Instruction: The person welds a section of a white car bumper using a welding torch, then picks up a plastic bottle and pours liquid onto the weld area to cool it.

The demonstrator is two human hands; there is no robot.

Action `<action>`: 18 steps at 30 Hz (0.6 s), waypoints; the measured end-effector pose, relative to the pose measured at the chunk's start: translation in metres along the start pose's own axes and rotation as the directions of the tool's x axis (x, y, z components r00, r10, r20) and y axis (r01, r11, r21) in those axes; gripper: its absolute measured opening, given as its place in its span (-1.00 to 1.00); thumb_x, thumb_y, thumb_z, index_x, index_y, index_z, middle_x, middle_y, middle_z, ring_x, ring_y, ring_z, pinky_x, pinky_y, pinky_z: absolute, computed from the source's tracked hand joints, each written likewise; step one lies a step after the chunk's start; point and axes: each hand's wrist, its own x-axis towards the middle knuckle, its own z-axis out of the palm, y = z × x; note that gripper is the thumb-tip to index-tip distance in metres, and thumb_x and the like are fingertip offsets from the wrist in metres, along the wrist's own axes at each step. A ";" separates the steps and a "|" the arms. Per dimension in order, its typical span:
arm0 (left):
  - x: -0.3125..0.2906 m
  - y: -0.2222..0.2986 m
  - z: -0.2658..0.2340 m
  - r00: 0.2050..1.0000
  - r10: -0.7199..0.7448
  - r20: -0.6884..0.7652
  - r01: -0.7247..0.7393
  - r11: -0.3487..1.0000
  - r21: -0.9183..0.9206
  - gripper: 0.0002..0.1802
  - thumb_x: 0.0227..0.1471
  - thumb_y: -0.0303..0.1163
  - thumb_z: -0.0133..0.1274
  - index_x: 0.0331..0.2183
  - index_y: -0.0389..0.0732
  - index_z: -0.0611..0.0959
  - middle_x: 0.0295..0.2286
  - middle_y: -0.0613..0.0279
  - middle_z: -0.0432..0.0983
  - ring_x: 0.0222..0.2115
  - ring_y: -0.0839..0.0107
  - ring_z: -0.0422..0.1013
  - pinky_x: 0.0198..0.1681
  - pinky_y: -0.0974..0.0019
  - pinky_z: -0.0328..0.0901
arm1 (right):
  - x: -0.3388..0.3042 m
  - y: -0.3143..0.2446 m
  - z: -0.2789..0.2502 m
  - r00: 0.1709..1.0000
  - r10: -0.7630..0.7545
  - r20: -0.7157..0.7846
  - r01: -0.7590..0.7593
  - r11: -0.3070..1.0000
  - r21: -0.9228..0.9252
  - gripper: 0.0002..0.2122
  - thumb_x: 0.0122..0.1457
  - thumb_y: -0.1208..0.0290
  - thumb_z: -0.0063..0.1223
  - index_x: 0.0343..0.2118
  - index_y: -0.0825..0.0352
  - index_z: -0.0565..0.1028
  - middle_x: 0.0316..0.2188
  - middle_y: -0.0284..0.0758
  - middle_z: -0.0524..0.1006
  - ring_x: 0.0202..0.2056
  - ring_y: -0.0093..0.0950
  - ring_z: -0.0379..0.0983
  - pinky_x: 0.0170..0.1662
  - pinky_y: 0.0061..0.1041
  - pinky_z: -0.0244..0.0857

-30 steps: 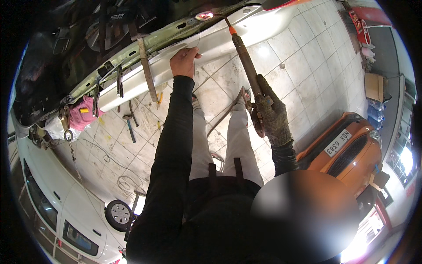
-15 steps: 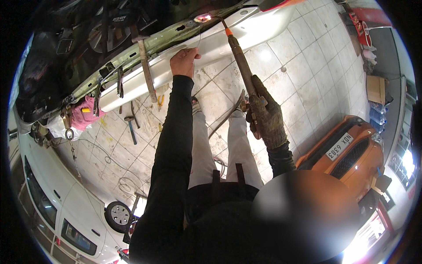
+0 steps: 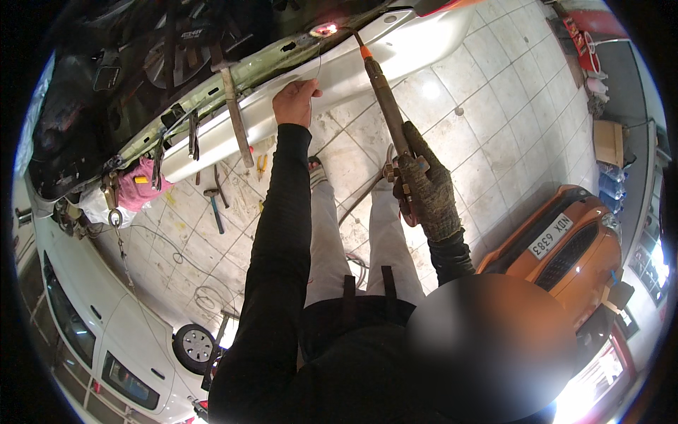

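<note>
My bare left hand (image 3: 294,103) pinches a thin wire (image 3: 320,65), which runs up toward a glowing spot (image 3: 324,30) on the car's bare metal edge. In a dark, dirty work glove, my right hand (image 3: 428,185) grips a gas torch (image 3: 385,95) by its valve end. The torch's bent tip, past an orange section, points left at the glowing spot. Green-grey metal (image 3: 268,58) forms the body edge above a white bumper (image 3: 353,78). A hammer (image 3: 232,116) hangs over that edge, left of my left hand.
Pliers (image 3: 262,166) and a second hammer (image 3: 215,210) lie on the tiled floor. A chain (image 3: 121,247) hangs near a pink cloth (image 3: 143,185) at left. A white car (image 3: 120,325) stands lower left, an orange car (image 3: 558,237) at right. A hose (image 3: 359,201) passes between my legs.
The view has shifted very slightly. Both hands keep their holds on the wire and the torch, and the metal still glows at the torch tip.
</note>
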 end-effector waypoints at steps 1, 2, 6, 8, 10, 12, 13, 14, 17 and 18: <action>0.000 0.000 0.000 1.000 0.004 -0.008 -0.003 0.999 0.041 -0.80 0.11 -0.47 0.29 -0.39 -0.46 0.70 -0.45 0.14 0.66 -0.48 0.39 0.56 -0.27 0.39 0.43 | 0.000 0.001 0.001 1.000 -0.006 -0.010 0.006 1.000 0.007 -0.37 0.39 0.12 0.08 0.43 0.24 0.22 -0.44 -0.41 0.50 -0.57 -0.68 0.41 -0.59 -0.63 0.32; 0.000 0.000 0.000 1.000 0.007 -0.017 -0.005 0.997 0.082 -0.81 0.11 -0.47 0.29 -0.39 -0.45 0.70 -0.45 0.14 0.66 -0.48 0.39 0.56 -0.27 0.39 0.43 | 0.000 0.003 0.000 1.000 -0.013 -0.012 0.013 1.000 0.005 -0.37 0.39 0.11 0.07 0.43 0.24 0.22 -0.45 -0.42 0.50 -0.58 -0.67 0.40 -0.60 -0.63 0.31; 0.004 -0.001 -0.003 1.000 -0.011 0.005 0.011 1.000 0.028 -0.81 0.07 -0.48 0.34 -0.35 -0.42 0.71 -0.41 0.13 0.66 -0.44 0.38 0.56 -0.22 0.32 0.42 | -0.001 0.006 -0.001 0.999 -0.037 0.001 0.037 0.999 0.028 -0.36 0.39 0.06 0.06 0.43 0.24 0.22 -0.48 -0.43 0.50 -0.61 -0.68 0.38 -0.60 -0.63 0.30; 0.005 -0.003 -0.004 1.000 -0.009 0.026 0.009 0.999 -0.034 -0.82 0.06 -0.48 0.34 -0.35 -0.42 0.71 -0.42 0.12 0.66 -0.44 0.38 0.56 -0.22 0.32 0.42 | -0.002 0.005 0.000 0.999 -0.034 0.007 0.034 0.999 0.040 -0.36 0.39 0.06 0.06 0.43 0.24 0.23 -0.49 -0.43 0.49 -0.61 -0.68 0.38 -0.60 -0.63 0.30; 0.005 -0.004 -0.004 1.000 0.011 0.019 -0.010 0.998 -0.057 -0.82 0.08 -0.49 0.31 -0.37 -0.46 0.70 -0.42 0.11 0.66 -0.46 0.38 0.57 -0.26 0.34 0.45 | -0.002 0.003 0.001 1.000 -0.018 0.003 0.018 0.999 0.038 -0.37 0.38 0.07 0.07 0.43 0.24 0.24 -0.49 -0.43 0.49 -0.61 -0.68 0.38 -0.60 -0.63 0.29; 0.005 -0.006 -0.003 1.000 0.021 0.017 -0.020 0.998 -0.061 -0.81 0.09 -0.49 0.30 -0.37 -0.47 0.69 -0.43 0.10 0.66 -0.47 0.38 0.57 -0.28 0.36 0.46 | -0.001 0.001 0.002 1.000 0.005 -0.009 -0.005 1.000 0.013 -0.37 0.38 0.09 0.08 0.43 0.24 0.24 -0.50 -0.43 0.49 -0.61 -0.68 0.38 -0.60 -0.63 0.29; 0.005 -0.006 -0.003 1.000 0.021 0.017 -0.020 0.998 -0.054 -0.81 0.09 -0.49 0.30 -0.37 -0.47 0.70 -0.43 0.11 0.66 -0.47 0.38 0.57 -0.28 0.36 0.46 | -0.001 0.000 0.002 1.000 0.017 -0.014 -0.017 1.000 0.001 -0.37 0.38 0.11 0.08 0.43 0.24 0.24 -0.50 -0.43 0.49 -0.61 -0.68 0.38 -0.60 -0.63 0.29; 0.005 -0.004 -0.002 1.000 0.021 0.017 -0.020 0.999 -0.049 -0.80 0.09 -0.48 0.30 -0.37 -0.46 0.70 -0.42 0.11 0.66 -0.46 0.38 0.57 -0.28 0.36 0.45 | 0.000 0.000 0.001 1.000 0.017 -0.010 -0.017 1.000 -0.008 -0.37 0.39 0.15 0.08 0.43 0.26 0.22 -0.45 -0.40 0.53 -0.58 -0.69 0.40 -0.59 -0.65 0.30; 0.001 -0.001 0.001 1.000 -0.004 -0.030 0.006 0.999 0.054 -0.79 0.08 -0.46 0.31 -0.36 -0.46 0.70 -0.42 0.13 0.66 -0.47 0.39 0.57 -0.28 0.38 0.44 | 0.002 0.001 -0.001 1.000 0.020 -0.005 -0.020 0.999 -0.027 -0.38 0.39 0.25 0.10 0.44 0.30 0.18 -0.36 -0.34 0.62 -0.52 -0.69 0.45 -0.57 -0.67 0.31; 0.001 0.001 0.002 0.999 -0.005 -0.035 0.007 0.997 0.074 -0.78 0.08 -0.45 0.31 -0.36 -0.46 0.70 -0.42 0.13 0.66 -0.47 0.39 0.57 -0.28 0.38 0.44 | 0.003 0.002 -0.001 1.000 0.022 -0.009 -0.023 0.999 -0.030 -0.38 0.39 0.26 0.11 0.44 0.30 0.19 -0.35 -0.35 0.62 -0.51 -0.69 0.46 -0.56 -0.66 0.32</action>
